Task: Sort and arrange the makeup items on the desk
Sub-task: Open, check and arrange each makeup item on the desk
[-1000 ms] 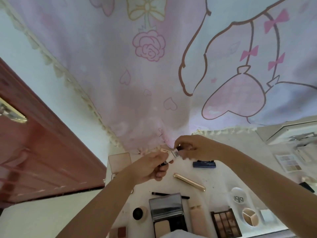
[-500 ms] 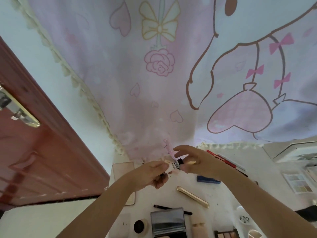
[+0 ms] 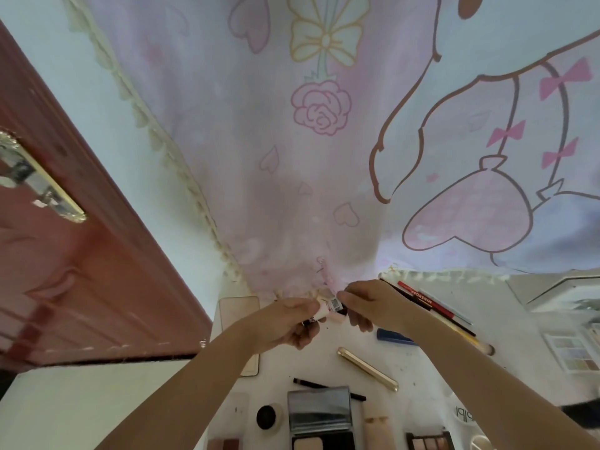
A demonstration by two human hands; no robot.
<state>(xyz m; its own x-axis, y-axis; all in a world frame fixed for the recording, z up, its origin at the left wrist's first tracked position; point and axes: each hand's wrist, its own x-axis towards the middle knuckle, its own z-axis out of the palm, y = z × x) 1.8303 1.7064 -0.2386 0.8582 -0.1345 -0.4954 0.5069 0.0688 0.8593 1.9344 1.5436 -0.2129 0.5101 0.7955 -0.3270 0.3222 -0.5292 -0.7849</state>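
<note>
Makeup tube (image 3: 328, 308), small and pale with a label band, is held between both hands above the far part of the white desk (image 3: 422, 368), close to the fringe of the pink cartoon curtain (image 3: 292, 157). Its long axis runs roughly left to right, the right end tilted slightly toward the far side. Left hand (image 3: 285, 323): fingers curled around the tube's left end. Right hand (image 3: 367, 303): fingertips pinching the darker right end, remaining fingers bent. Nearer on the desk lie a gold stick (image 3: 367, 368), aligned diagonally from far left to near right, a thin black pencil (image 3: 324, 386), an open mirrored compact (image 3: 319, 414) and a blue item (image 3: 394, 336) just right of the hands. Red and dark pencils (image 3: 431, 305) lie at far right. Compared with half a second earlier, the right hand's upper fingers, then extended, have closed on the tube; the tube's position and orientation are unchanged.
</note>
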